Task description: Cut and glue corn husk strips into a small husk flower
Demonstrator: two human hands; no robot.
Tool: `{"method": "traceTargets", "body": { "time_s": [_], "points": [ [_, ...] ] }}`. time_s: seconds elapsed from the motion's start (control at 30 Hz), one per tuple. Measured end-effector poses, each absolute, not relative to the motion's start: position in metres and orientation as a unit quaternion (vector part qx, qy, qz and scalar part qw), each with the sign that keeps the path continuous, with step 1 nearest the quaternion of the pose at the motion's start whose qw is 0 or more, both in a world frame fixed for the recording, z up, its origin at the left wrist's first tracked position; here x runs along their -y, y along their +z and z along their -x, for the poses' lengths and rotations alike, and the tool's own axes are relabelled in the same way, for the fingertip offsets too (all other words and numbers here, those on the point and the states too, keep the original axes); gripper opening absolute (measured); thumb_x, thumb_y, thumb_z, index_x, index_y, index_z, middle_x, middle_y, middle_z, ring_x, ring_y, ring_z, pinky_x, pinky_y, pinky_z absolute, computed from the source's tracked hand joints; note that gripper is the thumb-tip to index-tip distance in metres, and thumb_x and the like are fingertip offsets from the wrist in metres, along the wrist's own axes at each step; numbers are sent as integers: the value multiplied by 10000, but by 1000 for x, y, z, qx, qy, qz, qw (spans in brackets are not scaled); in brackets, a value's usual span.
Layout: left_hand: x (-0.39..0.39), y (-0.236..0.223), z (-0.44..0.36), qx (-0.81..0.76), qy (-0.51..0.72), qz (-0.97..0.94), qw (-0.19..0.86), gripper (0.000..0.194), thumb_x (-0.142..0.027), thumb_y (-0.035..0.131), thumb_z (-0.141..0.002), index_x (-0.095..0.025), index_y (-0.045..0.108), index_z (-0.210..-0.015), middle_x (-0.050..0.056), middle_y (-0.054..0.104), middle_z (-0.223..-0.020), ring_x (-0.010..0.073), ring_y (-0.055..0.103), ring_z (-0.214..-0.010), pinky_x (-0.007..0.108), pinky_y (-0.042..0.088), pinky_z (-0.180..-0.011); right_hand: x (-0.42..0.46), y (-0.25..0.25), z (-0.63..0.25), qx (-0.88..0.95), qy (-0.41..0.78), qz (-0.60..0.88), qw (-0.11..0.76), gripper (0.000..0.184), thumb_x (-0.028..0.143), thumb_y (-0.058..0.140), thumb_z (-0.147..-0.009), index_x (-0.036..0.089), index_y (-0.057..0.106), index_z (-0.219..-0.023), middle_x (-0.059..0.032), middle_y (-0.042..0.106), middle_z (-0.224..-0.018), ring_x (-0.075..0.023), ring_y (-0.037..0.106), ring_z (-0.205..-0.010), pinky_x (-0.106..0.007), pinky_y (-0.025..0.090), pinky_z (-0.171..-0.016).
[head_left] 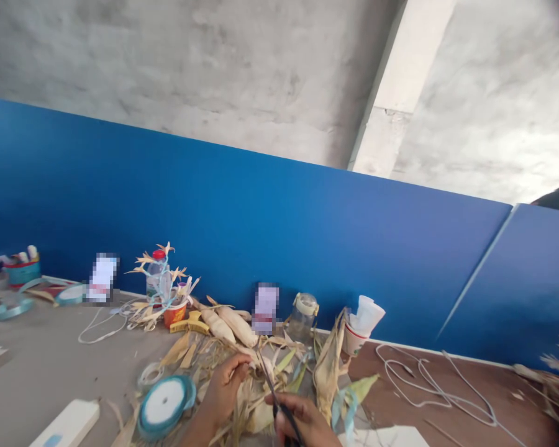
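My left hand [223, 388] is low in the head view, its fingers pinched on a pale dry corn husk strip [256, 363]. My right hand [307, 419] is closed round a pair of dark scissors [272, 391], whose blades point up toward the husk strip. Both hands hover over a heap of dried corn husks [279, 366] on the table. A roll of light blue ribbon [165, 403] lies just left of my left hand.
Behind the heap stand a glass jar [304, 318], a paper cup [356, 332], a water bottle with red cap [156, 276] and an orange cup [174, 313]. White cord [428, 379] loops at right. A white box [68, 425] lies front left. A blue partition [279, 236] backs the table.
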State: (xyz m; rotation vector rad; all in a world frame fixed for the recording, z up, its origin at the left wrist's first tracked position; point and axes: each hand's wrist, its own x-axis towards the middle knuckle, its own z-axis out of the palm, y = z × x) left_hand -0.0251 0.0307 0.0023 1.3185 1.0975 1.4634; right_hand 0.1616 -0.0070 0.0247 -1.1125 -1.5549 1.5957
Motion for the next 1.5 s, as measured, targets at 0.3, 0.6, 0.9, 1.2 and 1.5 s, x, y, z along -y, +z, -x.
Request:
{"method": "traceTargets", "body": {
  "time_s": [0.3,0.6,0.9,1.2,1.5],
  "points": [
    [-29,4,23,-429,572,-578,392,171,-390,634,-718,-241,717,-719,62,666,-705,228,548,-674,321,429,-701,3,24,-163,588,609,415,334,624,637,667,-544,137,675,-918,38,493,-503,-87,375,-461,-227,268,-512],
    [-29,3,23,-428,532,-627,375,215,-374,543,-787,-219,691,-772,42,647,-705,200,529,-656,303,427,-673,0,14,-165,581,597,424,355,668,654,664,-534,101,676,-908,45,479,-468,-78,363,-440,-228,250,-503],
    [-30,-4,23,-439,510,-649,354,247,-386,491,-819,-207,659,-801,51,672,-788,201,568,-728,308,447,-717,2,18,-167,570,606,415,369,654,655,680,-524,110,655,-884,43,482,-470,-81,378,-445,-225,245,-501],
    [-32,-5,25,-452,528,-630,346,264,-418,488,-818,-209,649,-814,24,632,-705,192,548,-673,303,441,-662,7,23,-176,538,626,385,412,562,614,661,-628,116,639,-889,20,515,-511,-75,350,-465,-207,229,-494],
    [-33,-4,36,-406,509,-631,422,321,-485,513,-806,-196,653,-790,33,632,-768,198,545,-770,301,409,-746,1,15,-205,544,736,281,290,572,560,719,-591,57,668,-859,-2,543,-501,-47,372,-390,-184,167,-394]
  ]
}}
